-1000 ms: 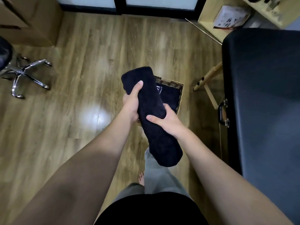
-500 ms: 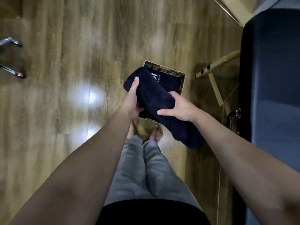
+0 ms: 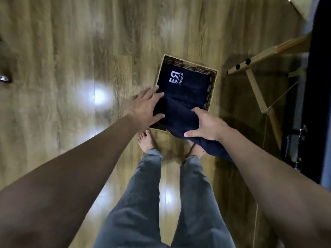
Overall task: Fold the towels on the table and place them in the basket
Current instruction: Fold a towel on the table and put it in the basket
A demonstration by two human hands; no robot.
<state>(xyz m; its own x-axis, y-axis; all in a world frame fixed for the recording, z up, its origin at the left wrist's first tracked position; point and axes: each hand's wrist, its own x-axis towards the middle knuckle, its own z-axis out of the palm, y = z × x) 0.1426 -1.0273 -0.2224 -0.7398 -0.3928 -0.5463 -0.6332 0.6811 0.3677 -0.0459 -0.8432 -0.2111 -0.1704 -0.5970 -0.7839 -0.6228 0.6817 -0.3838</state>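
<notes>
Halfway into the drop here. Folded dark towel (image 3: 180,113) hanging over the near edge of the wicker basket (image 3: 213,86), far end already inside, near end still trailing out past the near right corner above the floor (image 3: 71,68). Another folded towel with a white logo (image 3: 182,81) already lying flat in the basket, filling the far half.

Right hand (image 3: 206,126) clamped on the bundle near its middle, fingers (image 3: 196,114) curled over the top and thumb stretched along the near side. Probably gripping there to keep the fold from springing open on the way down.

Left hand (image 3: 145,106) laid flat against the towel's left side at the basket's left edge, fingers spread and mostly straight, pressing rather than grabbing. Looks like steering the end inward so it clears the rim.

Basket parked on the floor just ahead of the bare feet (image 3: 146,142), right beside the padded surface (image 3: 320,86) and its wooden legs (image 3: 258,90). Short carry, makes sense.

Guessing what's left: tuck the near end in and flatten on top of the logo towel. Main risk would be snagging on the rim.
</notes>
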